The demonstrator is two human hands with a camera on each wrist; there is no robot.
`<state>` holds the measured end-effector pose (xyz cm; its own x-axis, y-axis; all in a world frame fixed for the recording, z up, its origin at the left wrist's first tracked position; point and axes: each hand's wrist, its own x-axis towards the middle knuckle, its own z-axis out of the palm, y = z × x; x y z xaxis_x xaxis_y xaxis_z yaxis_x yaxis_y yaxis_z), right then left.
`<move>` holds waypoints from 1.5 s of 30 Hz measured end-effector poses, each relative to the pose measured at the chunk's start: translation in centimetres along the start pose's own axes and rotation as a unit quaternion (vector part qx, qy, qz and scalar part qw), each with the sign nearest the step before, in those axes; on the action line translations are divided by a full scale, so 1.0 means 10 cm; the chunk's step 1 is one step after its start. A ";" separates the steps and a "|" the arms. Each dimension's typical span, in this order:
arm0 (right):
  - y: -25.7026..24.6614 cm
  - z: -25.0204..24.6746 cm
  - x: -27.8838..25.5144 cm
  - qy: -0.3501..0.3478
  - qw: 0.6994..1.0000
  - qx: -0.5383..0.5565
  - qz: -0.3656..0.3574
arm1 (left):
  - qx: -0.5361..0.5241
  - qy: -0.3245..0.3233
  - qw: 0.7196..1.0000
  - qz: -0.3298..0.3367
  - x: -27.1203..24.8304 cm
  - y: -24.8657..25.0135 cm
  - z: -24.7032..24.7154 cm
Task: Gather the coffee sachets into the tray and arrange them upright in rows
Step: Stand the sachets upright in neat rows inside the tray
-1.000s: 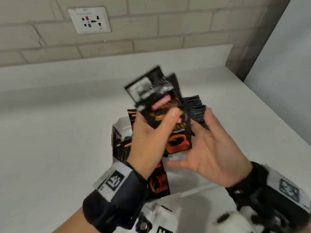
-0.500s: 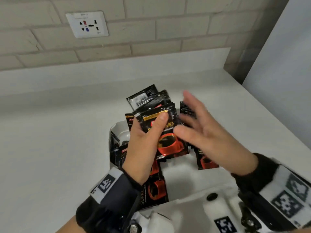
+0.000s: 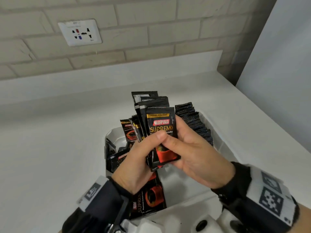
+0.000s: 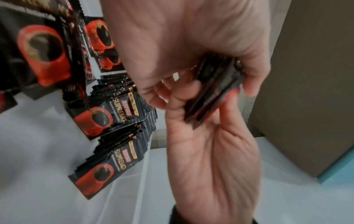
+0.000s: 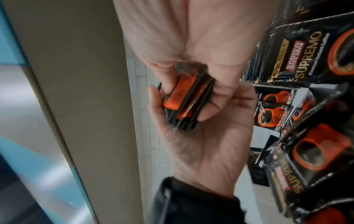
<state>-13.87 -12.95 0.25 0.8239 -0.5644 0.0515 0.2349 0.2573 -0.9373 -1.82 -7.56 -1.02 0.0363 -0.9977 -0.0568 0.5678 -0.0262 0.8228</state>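
A bunch of black Kopiko sachets (image 3: 160, 128) stands upright between both hands, above the white tray (image 3: 110, 134). My left hand (image 3: 148, 148) grips its lower left side, thumb on the front. My right hand (image 3: 185, 145) grips the right side, thumb on the front and fingers behind. The wrist views show the bunch (image 4: 214, 87) (image 5: 184, 100) end-on, pinched by both hands. An upright row of sachets (image 3: 193, 121) fills the tray's right side. Loose sachets (image 3: 117, 158) lie along its left side, and one (image 3: 149, 199) lies flat near my left wrist.
The tray sits on a white counter (image 3: 50, 140) against a brick wall with a power socket (image 3: 80, 31). A pale wall panel (image 3: 277, 73) rises just beyond the counter's right edge. Bare tray floor (image 3: 181, 185) shows under my hands.
The fanned bunch, held high by my left hand alone, has come down and squared up. My right hand, open before, now grips it too.
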 end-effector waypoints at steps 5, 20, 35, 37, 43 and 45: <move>0.06 0.04 0.02 0.092 0.937 -0.332 -0.050 | -0.093 0.077 0.993 -0.016 -0.01 -0.04 0.07; -0.12 -0.42 -0.01 0.178 0.978 -0.112 -0.014 | -0.088 0.112 0.985 -0.093 0.08 -0.07 0.19; -0.26 -0.64 -0.12 0.086 0.984 -0.135 0.079 | -0.034 0.146 0.988 -0.046 0.19 -0.15 0.27; -0.29 -0.68 -0.07 0.114 0.979 -0.154 0.062 | -0.038 0.192 0.980 -0.024 0.15 -0.07 0.23; -0.56 -0.66 0.09 0.090 0.952 -0.291 0.012 | -0.018 0.305 0.946 0.103 -0.17 0.38 -0.17; -0.69 -0.59 0.22 0.074 0.937 -0.341 -0.004 | -0.007 0.320 0.936 0.148 -0.28 0.52 -0.35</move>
<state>-16.76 -20.58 4.77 0.7304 -0.6805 0.0585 -0.1850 -0.2795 -0.9421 3.94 -4.70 1.40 0.6768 -0.7192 -0.1575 0.4644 0.2510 0.8493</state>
